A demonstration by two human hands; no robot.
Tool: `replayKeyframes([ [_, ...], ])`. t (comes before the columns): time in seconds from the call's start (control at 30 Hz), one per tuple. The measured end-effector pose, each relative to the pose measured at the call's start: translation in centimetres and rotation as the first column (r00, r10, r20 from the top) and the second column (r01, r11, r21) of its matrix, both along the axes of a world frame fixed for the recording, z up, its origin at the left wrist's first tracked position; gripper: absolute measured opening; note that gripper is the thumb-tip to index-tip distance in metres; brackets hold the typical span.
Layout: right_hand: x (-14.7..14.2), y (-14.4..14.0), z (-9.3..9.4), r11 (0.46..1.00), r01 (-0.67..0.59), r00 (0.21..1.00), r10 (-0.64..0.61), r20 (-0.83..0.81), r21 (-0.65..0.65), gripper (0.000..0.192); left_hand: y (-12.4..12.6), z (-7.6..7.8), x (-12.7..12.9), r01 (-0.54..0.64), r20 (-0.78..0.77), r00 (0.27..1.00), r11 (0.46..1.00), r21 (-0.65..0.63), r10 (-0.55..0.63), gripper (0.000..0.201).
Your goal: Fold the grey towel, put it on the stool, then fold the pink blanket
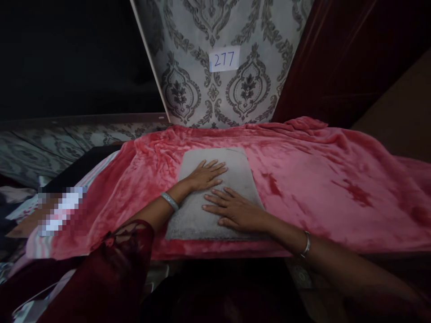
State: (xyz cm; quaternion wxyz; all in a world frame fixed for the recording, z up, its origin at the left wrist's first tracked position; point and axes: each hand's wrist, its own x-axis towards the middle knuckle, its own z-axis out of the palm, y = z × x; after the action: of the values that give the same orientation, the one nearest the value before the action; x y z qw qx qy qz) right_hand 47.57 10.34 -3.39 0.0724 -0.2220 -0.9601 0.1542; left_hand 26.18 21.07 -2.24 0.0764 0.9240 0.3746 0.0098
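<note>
Patterned grey wallpaper (215, 98) rises behind the bed, with a paper label (224, 58) reading 277 stuck on it. Across the bed lies a pink blanket (319, 179), and a folded grey cloth (235, 175) sits on its middle. Both the left hand (204, 176) and the right hand (235, 210) press flat on the cloth, fingers spread, gripping nothing.

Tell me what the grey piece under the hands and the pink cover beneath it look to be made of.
Grey piece: seemingly folded towel or short-pile cloth, matte and finely nubbed.
Pink cover: likely plush fleece or velvety blanket, with soft sheen and dark brushed streaks.
</note>
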Motion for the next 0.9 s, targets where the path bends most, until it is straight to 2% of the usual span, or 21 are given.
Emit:
replayKeyframes([
  [0.23,-0.1,-0.2,0.8,0.999,0.006,1.0,-0.006,-0.006,-0.039,0.056,5.6,0.4,0.5,-0.151,-0.062,0.987,0.988,-0.001,0.151,0.066],
  [0.33,-0.2,-0.3,0.8,0.999,0.017,1.0,-0.018,-0.023,-0.048,0.055,7.2,0.9,0.7,-0.276,-0.075,0.959,0.961,-0.02,0.273,0.066],
  [0.43,-0.1,-0.2,0.7,0.998,0.013,0.998,-0.016,-0.053,-0.054,0.055,8.0,1.4,1.1,-0.38,-0.104,0.92,0.925,-0.014,0.377,0.063],
  [0.6,-0.1,0.1,0.6,0.998,-0.005,0.997,-0.001,-0.075,-0.07,0.056,7.3,2.5,2.3,-0.421,-0.11,0.896,0.902,0.095,0.43,0.064],
  [0.67,-0.1,0.2,0.7,0.997,-0.006,0.997,-0.001,-0.082,-0.082,0.056,6.0,3.0,2.9,-0.37,-0.095,0.919,0.92,0.132,0.383,0.064],
  [0.7,-0.1,0.2,0.7,0.996,-0.006,0.996,-0.002,-0.088,-0.086,0.056,5.0,3.2,3.3,-0.302,-0.077,0.947,0.944,0.13,0.313,0.062],
  [0.77,0.1,-0.1,0.9,0.997,-0.007,0.994,-0.001,-0.11,-0.076,0.057,2.7,3.3,4.0,-0.094,-0.031,0.995,0.993,0.067,0.096,0.058],
  [0.83,0.4,-0.6,1.0,0.999,-0.007,0.99,0.0,-0.139,-0.049,0.059,0.4,2.9,4.7,0.125,0.02,0.992,0.992,-0.036,-0.124,0.057],
  [0.9,0.7,-1.2,1.1,0.999,-0.014,0.989,0.008,-0.147,-0.037,0.062,-1.1,2.2,5.3,0.241,0.046,0.97,0.963,-0.118,-0.237,0.058],
])
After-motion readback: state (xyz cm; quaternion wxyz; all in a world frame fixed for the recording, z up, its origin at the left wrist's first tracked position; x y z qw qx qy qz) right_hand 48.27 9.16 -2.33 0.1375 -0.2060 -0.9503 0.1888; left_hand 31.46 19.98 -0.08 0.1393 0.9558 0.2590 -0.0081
